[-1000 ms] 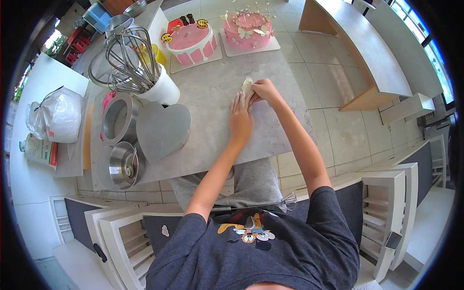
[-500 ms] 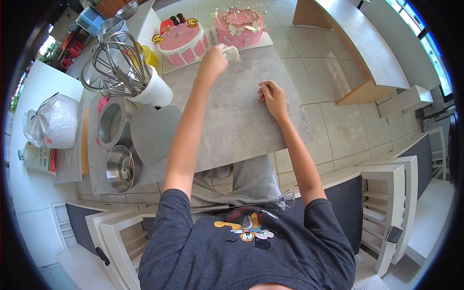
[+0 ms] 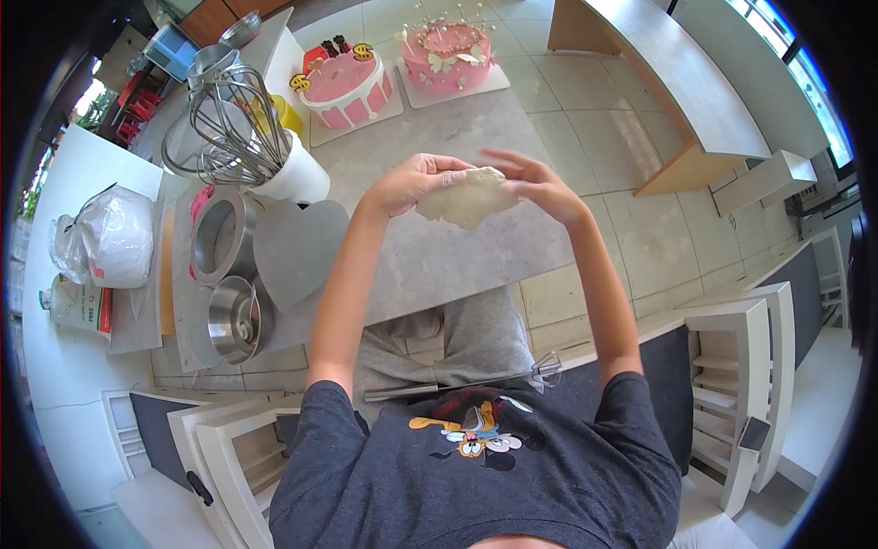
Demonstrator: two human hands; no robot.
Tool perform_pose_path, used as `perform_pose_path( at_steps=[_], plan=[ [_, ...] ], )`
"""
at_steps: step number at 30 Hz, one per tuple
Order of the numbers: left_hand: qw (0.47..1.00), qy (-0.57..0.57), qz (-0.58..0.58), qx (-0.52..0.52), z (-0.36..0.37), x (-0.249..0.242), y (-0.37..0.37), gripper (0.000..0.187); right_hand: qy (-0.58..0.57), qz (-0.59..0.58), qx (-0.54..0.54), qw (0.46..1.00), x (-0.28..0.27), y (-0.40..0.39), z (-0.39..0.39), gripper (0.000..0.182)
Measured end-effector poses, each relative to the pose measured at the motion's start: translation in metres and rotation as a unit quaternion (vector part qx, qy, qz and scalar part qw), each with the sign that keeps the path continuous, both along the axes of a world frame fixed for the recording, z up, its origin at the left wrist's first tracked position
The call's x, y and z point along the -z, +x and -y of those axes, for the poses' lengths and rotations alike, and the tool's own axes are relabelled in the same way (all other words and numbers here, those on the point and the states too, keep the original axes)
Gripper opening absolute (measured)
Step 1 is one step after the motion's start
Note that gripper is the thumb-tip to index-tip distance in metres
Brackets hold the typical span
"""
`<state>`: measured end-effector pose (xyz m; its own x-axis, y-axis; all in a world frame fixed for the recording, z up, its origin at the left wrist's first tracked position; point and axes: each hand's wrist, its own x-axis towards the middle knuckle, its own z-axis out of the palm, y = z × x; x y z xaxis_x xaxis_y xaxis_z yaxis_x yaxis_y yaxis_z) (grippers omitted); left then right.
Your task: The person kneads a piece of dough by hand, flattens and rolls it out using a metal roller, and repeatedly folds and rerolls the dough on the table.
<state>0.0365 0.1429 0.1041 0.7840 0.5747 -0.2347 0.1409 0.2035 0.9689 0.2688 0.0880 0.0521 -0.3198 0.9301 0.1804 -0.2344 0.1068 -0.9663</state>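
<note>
A floppy, pale piece of dough (image 3: 469,199) with a ragged edge hangs stretched between my hands, above the near part of the grey table (image 3: 430,261). My left hand (image 3: 416,185) pinches its left side between thumb and fingers. At the opposite edge, my right hand (image 3: 546,189) grips it, with some fingers raised and slightly blurred. On my lap lies a small whisk (image 3: 546,368) with a long metal handle.
Two pink decorated cakes (image 3: 346,87) (image 3: 446,59) stand on white boards at the table's far end. To the left are a white container (image 3: 302,174) full of whisks, a round metal pan (image 3: 224,238), a grey sheet (image 3: 297,252) and a steel bowl (image 3: 233,320). White chairs (image 3: 745,393) flank me.
My left hand has come down and nearer with the dough, which now hangs spread out. My right hand has lifted off the table area and taken the dough's other edge.
</note>
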Motion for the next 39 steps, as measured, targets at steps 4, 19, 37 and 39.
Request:
perform_pose_path(
  at_steps=[4, 19, 37, 39],
  plan=[
    [0.993, 0.093, -0.069, -0.024, 0.002, 0.007, 0.003, 0.028, -0.042, 0.238, -0.062, 0.968, 0.007, -0.003, -0.011, 0.035],
    [0.794, 0.557, -0.233, -0.071, 0.101, 0.073, -0.042, 0.062, 0.275, 0.479, -0.003, 0.833, 0.048, -0.081, 0.197, 0.023],
    [0.900, 0.339, -0.171, -0.212, 0.153, 0.053, -0.063, 0.033, 0.185, 0.507, -0.080, 0.838, 0.064, -0.116, 0.218, 0.020],
    [0.873, 0.390, -0.213, -0.202, 0.161, 0.051, -0.067, 0.029, 0.231, 0.537, -0.015, 0.812, 0.032, -0.088, 0.199, 0.024]
  ],
)
